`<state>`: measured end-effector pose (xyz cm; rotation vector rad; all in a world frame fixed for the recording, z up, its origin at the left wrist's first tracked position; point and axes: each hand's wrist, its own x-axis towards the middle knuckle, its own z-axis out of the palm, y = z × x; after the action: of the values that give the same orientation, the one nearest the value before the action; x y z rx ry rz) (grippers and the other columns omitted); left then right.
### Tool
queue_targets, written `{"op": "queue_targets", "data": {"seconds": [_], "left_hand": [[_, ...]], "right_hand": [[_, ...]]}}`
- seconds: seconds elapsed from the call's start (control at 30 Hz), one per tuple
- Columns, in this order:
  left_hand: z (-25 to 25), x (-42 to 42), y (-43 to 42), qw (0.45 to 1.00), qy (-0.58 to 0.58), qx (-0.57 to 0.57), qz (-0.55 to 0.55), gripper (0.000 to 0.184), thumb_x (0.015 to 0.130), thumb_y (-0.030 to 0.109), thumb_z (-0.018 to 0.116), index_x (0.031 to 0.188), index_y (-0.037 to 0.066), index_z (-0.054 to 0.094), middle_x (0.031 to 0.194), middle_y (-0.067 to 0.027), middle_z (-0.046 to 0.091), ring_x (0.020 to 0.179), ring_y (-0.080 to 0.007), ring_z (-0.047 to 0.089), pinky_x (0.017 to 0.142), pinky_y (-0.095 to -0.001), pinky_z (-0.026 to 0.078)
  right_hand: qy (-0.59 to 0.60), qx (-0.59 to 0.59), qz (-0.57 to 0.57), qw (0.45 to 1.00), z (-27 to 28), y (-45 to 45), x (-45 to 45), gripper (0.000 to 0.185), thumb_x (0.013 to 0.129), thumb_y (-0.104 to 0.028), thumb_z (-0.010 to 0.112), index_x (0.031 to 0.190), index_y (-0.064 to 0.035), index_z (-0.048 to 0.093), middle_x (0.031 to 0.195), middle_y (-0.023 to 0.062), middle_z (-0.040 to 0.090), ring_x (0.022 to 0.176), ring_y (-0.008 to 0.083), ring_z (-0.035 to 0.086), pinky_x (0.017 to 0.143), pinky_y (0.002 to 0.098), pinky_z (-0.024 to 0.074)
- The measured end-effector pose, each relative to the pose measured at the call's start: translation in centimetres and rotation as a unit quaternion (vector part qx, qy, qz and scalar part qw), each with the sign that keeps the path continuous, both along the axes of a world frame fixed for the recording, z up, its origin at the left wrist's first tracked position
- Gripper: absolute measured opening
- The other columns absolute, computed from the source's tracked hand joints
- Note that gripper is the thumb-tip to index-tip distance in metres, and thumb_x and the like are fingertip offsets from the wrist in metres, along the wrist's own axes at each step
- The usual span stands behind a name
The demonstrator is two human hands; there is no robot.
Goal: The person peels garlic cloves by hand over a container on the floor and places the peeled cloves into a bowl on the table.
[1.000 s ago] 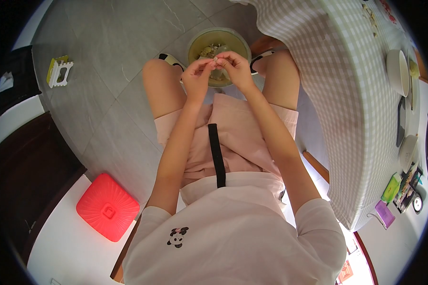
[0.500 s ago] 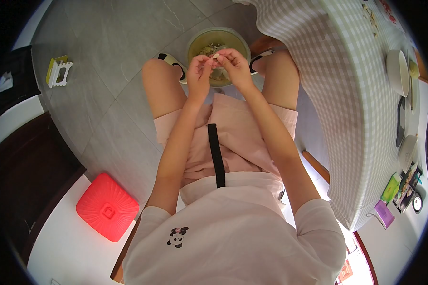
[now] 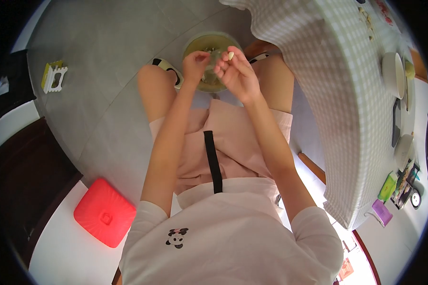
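Note:
My right hand has a small pale clove-like piece pinched at its fingertips, palm turned partly up. To its left, my left hand is apart from it, its thumb and fingers drawn together; anything between them is too small to make out. Both hands are above a round greenish bin on the floor between my feet. Some pale scraps and a translucent liner show inside the bin, partly hidden by the hands.
A table with a checked cloth stands on my right, bearing a white bowl, a dark flat object and a green packet. On the left are a red stool and a small white-and-yellow stand.
The hands were together over the bin and have separated. My right hand has moved right with the pale piece and turned its palm up. The whole view has shifted slightly.

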<state>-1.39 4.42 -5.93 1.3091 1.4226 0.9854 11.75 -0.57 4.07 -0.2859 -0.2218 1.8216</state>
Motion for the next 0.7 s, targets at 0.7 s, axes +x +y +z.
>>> {"op": "queue_targets", "data": {"seconds": [0.7], "left_hand": [[-4.0, -1.5, -2.3, 0.945, 0.265, -0.007, -0.191, 0.014, 0.070, 0.016, 0.048, 0.069, 0.005, 0.058, 0.074, -0.0174, 0.056, 0.070, -0.0334, 0.053, 0.059, -0.0393, 0.041]], "right_hand": [[-0.183, 0.180, -0.054, 0.965, 11.0, -2.4, 3.3, 0.021, 0.074, -0.007, 0.058, 0.092, -0.0062, 0.049, 0.078, 0.0053, 0.051, 0.069, 0.0153, 0.049, 0.063, 0.0252, 0.0410]]}}
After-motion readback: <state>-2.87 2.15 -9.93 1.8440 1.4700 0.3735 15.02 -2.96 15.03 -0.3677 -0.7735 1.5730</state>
